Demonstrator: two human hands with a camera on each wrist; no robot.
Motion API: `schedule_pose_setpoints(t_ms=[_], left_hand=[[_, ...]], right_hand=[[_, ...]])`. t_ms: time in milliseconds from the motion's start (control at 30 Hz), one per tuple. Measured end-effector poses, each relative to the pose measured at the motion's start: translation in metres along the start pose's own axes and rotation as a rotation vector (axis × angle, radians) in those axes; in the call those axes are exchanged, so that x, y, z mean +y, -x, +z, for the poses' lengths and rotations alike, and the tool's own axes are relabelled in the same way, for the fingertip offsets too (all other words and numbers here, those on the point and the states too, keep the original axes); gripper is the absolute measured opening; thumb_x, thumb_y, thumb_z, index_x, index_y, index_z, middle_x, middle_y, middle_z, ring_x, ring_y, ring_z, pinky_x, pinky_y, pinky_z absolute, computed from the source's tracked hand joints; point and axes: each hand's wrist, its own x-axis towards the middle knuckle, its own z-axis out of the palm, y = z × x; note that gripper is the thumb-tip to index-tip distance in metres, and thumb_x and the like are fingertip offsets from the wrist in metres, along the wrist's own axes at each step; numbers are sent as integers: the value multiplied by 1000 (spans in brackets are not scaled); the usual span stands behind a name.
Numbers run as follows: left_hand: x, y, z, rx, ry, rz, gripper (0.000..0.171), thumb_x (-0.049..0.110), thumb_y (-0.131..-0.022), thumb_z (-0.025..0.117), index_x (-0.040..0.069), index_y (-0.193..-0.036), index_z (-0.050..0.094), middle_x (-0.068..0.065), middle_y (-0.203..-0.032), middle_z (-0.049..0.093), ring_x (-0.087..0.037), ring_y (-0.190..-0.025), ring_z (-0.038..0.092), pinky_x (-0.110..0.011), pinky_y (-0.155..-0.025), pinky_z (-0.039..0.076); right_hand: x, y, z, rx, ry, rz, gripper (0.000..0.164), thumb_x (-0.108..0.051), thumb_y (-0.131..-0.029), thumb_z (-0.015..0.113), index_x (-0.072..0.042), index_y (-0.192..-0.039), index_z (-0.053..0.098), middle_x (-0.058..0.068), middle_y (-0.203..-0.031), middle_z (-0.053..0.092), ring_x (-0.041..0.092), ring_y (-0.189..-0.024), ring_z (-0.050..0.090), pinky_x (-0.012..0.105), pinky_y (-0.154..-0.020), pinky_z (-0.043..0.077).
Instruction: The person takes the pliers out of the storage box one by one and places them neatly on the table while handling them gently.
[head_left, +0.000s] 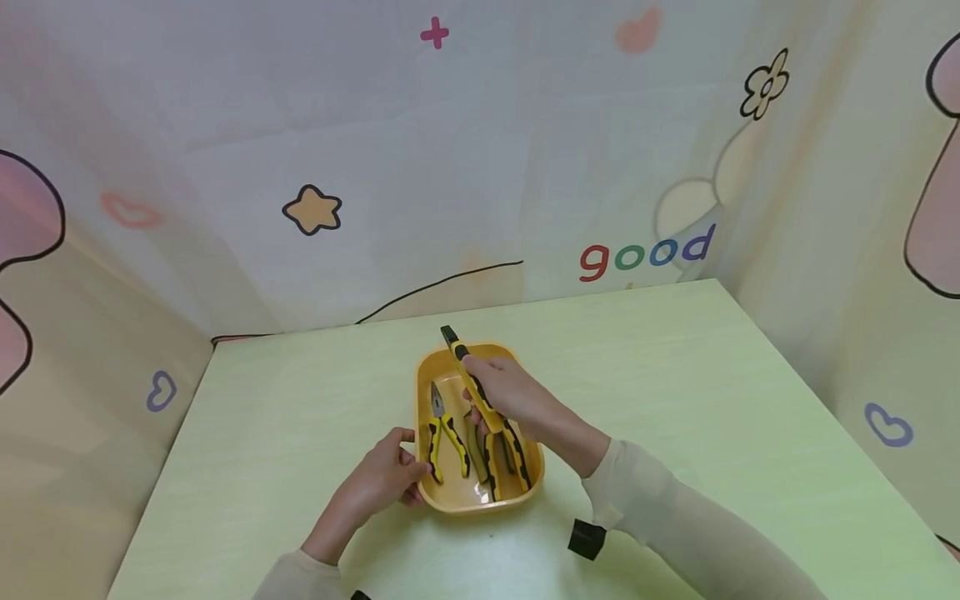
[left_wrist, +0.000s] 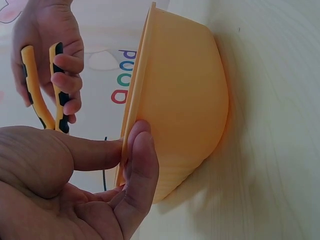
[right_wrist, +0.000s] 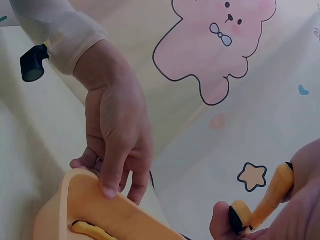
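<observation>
A yellow-orange plastic bin (head_left: 429, 367) stands on the table, and my left hand (head_left: 386, 475) pinches its left rim between thumb and fingers. Above the bin, my right hand (head_left: 512, 390) grips a pair of pliers (head_left: 480, 393) with yellow and black handles. In the left wrist view, the handles of these pliers (left_wrist: 31, 75) are spread apart, with fingers curled round one of them. Their dark head points toward the back wall in the head view. Long-nose pliers (head_left: 437, 402) lie in the bin's left side. More yellow-and-black handles (head_left: 519, 454) lie at its right, partly hidden under my right hand.
The pale green table (head_left: 300, 400) extends around the bin. A cloth backdrop (head_left: 480, 167) with printed shapes hangs behind and along both sides. A small black block (head_left: 587, 539) shows by my right sleeve.
</observation>
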Motion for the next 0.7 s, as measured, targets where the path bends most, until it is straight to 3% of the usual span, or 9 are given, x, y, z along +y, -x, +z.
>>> schedule_pose_setpoints(t_ms=[267, 500, 700], left_hand=[[0, -1, 0, -2, 17, 2, 48, -2, -99, 63, -12, -141, 40, -18, -92, 62, -20, -60, 65, -37, -58, 62], [0, 0, 1, -7, 20, 6, 49, -2, -99, 63, -12, -141, 40, -18, -92, 62, -19, -59, 65, -37, -58, 62], [1, 0, 1, -8, 8, -3, 49, -1, -99, 64, -11, -141, 40, -18, -92, 63, -19, -60, 65, -35, -57, 62]], right_hand=[[-11, 9, 1, 32, -24, -27, 49, -39, -112, 38, 1, -98, 60, 11, -74, 59, 18, -60, 57, 27, -54, 55], [-19, 10, 0, 51, -34, -22, 45, -37, -112, 38, 3, -105, 59, 9, -74, 58, 20, -65, 58, 28, -60, 57], [-25, 12, 0, 49, -43, -58, 44, -34, -111, 37, 5, -108, 57, 10, -71, 56, 19, -59, 55, 28, -57, 54]])
